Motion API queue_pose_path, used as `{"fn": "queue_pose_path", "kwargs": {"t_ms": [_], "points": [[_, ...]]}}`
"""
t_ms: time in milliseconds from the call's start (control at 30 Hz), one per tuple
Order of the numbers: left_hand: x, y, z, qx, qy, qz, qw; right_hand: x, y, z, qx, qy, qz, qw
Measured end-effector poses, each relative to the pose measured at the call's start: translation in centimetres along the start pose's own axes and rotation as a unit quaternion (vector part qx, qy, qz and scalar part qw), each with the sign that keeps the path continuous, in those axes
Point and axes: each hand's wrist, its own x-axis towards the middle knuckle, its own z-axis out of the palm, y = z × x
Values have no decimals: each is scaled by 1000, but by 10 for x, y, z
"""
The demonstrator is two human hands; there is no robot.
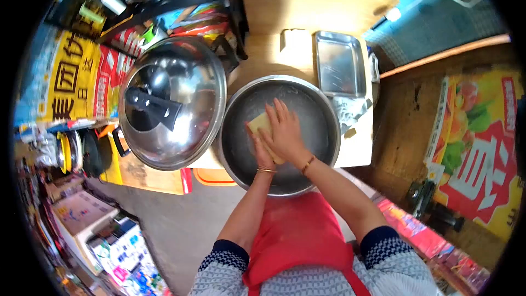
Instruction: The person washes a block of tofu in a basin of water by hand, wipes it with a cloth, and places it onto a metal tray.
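Observation:
A pale yellow piece of dough (pixel 261 123) is between my two hands inside a large round metal basin (pixel 323 161). My left hand (pixel 263 152) is along the dough's near left side, gripping it from there. Across its right side and top lies my right hand (pixel 287 133), with its fingers stretched toward the far rim and its palm against the dough. The underside of the dough is hidden, so I cannot tell whether it touches the basin floor. Grey metal shows all around the hands.
A big domed steel lid (pixel 189 98) with a black handle stands left of the basin. A rectangular metal tray (pixel 341 66) lies at the back right, above a crumpled clear plastic bag (pixel 349 112). A dark shelf (pixel 181 5) holds containers at the back left.

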Motion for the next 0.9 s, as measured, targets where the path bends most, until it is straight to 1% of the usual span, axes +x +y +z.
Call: {"fn": "queue_pose_path", "kwargs": {"t_ms": [33,67,100,133,167,200,267,333,367,400,433,467,500,533,600,667,700,733,767,800,833,867,900], "points": [[-1,8,16,-17,11,8,1000,-8,-5,-11,-57,15,-52,997],[-7,14,32,-5,-10,4,1000,-15,-5,-18,-112,26,-104,988],[-10,20,43,9,-33,-1,999,-18,-2,-17,-120,11,-116,986],[-1,16,39,86,-40,-40,995,-18,1,-15,-82,25,-80,993],[7,14,34,74,-34,-34,996,-15,4,-15,-44,42,-44,997],[11,14,30,130,-1,2,992,-14,5,-20,-51,34,-54,997],[18,13,20,241,65,69,966,-12,6,-29,-4,-31,17,999],[23,8,11,349,135,124,919,-11,6,-28,-23,-35,2,999],[23,4,6,405,169,146,887,-13,5,-26,-32,-31,-3,999],[28,-1,0,401,210,126,882,-13,4,-25,-35,-37,-10,999],[30,12,6,397,218,127,883,-12,4,-24,-43,-39,9,998],[26,22,14,390,208,24,897,-13,4,-24,-51,-41,31,997],[22,37,24,387,193,-81,898,-14,4,-22,-54,-47,29,997],[20,39,29,383,175,-122,899,-14,3,-21,-57,-35,14,998],[9,31,44,354,127,-82,923,-12,4,-20,-61,-25,-7,998],[-2,25,56,322,74,-25,944,-12,12,-13,-57,10,-26,998],[-7,22,62,307,53,-9,950,-12,12,-11,-56,10,-29,998],[-11,21,66,293,35,-2,956,-13,13,-10,-41,32,-26,998],[-15,20,68,278,21,2,960,-14,14,-9,-27,55,-23,998],[-16,18,70,256,10,2,967,-13,14,-10,-27,56,-27,998],[-17,15,70,227,-2,-4,974,-12,15,-10,-46,33,-19,998],[-15,12,68,186,-16,-14,982,-14,16,-10,-65,8,-9,998],[-12,7,64,84,-33,-42,995,-15,15,-10,-68,5,-7,998]]}}
